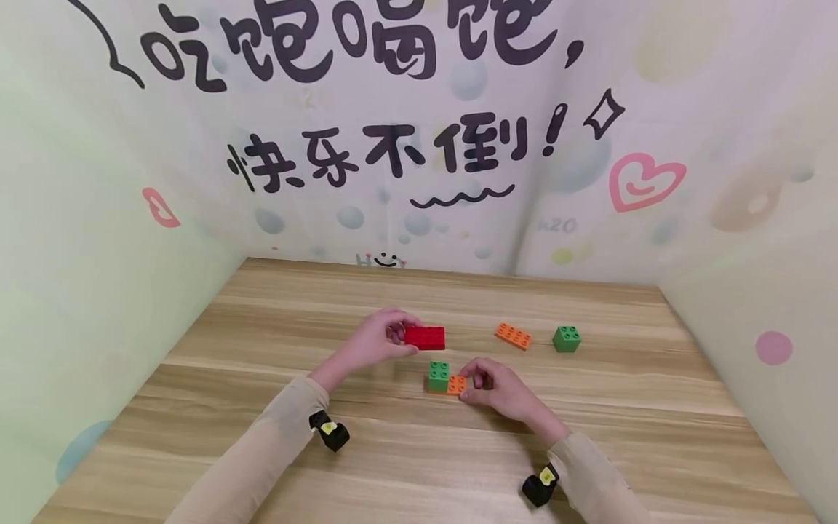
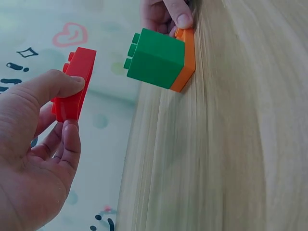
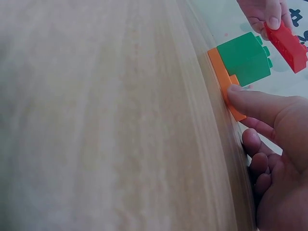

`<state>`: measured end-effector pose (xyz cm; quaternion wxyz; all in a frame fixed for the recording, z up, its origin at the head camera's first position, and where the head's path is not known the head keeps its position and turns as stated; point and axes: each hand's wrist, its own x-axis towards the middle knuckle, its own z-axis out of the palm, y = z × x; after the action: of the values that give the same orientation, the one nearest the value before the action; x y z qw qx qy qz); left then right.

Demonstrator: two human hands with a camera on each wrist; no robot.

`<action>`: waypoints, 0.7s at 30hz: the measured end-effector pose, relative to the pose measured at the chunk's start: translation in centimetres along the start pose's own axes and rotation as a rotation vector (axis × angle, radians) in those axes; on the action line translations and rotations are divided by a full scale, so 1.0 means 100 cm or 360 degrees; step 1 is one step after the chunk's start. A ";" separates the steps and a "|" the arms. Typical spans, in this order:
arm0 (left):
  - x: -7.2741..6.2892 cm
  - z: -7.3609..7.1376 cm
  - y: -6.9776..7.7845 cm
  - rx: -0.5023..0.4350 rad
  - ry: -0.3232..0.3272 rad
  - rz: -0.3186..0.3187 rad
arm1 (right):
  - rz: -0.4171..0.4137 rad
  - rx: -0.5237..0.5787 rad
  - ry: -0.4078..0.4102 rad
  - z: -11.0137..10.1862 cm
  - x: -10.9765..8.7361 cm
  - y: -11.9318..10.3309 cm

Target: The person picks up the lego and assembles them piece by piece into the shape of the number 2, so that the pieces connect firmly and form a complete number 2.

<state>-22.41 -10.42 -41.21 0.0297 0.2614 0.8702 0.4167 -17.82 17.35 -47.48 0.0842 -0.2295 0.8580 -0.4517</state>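
Observation:
My left hand (image 1: 380, 338) pinches a red building brick (image 1: 425, 338) by its left end, thumb on one side and fingers on the other, as the left wrist view shows. The red brick is held up off the table, studs showing. Just in front of it a green building brick (image 1: 439, 375) is seated on the left part of a flat orange brick (image 1: 456, 385) lying on the table. My right hand (image 1: 500, 389) pinches the orange brick's bare right end between thumb (image 3: 250, 103) and forefinger, its other fingers curled below.
Farther back on the wooden table (image 1: 622, 407), a second flat orange brick (image 1: 513, 335) lies at an angle, with another green brick (image 1: 567, 338) to its right. Printed cloth walls (image 1: 419, 233) close off the back and both sides.

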 end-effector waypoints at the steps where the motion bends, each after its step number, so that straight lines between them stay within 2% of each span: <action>1: 0.000 0.001 0.001 -0.0004 -0.0003 0.0005 | -0.0001 0.0002 0.0000 0.000 0.000 0.000; 8: 0.001 0.006 0.005 -0.0046 0.0006 -0.0005 | 0.0007 -0.0009 -0.0009 0.000 0.001 0.000; 21: 0.000 0.015 0.006 -0.0093 0.0040 0.0089 | 0.0005 -0.0007 -0.0014 0.000 0.001 0.001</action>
<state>-21.77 -9.07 -41.70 0.0147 0.2793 0.8503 0.4459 -17.94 17.31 -47.57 0.0881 -0.2304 0.8590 -0.4487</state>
